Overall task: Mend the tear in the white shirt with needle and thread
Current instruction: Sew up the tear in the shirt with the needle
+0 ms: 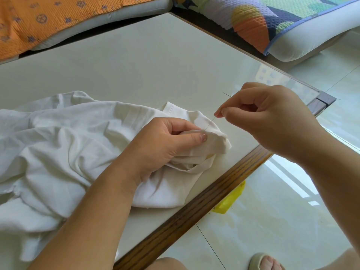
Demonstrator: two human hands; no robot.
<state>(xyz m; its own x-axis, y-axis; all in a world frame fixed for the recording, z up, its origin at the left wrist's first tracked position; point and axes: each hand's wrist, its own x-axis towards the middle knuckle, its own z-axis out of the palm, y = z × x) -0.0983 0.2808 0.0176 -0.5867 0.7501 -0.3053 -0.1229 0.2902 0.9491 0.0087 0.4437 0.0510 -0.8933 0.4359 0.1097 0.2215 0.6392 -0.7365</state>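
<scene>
head view: white shirt (78,143) lies crumpled on the table (136,65), near left. left hand (165,141) grips a bunched fold between thumb and curled fingers. right hand (268,117) pinches the needle (227,94) just above; thread (209,124) runs down into the fold. orange cushion (39,20) and patterned cushion (253,20) lie beyond the table. yellow bag (231,199) on the floor, partly hidden by the table's wooden edge.

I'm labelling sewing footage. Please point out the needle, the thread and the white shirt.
needle (227,94): head view, on its exposed dark end.
thread (210,123): head view, midway along the taut stretch above the cloth.
white shirt (78,137): head view, on the crumpled middle.
</scene>
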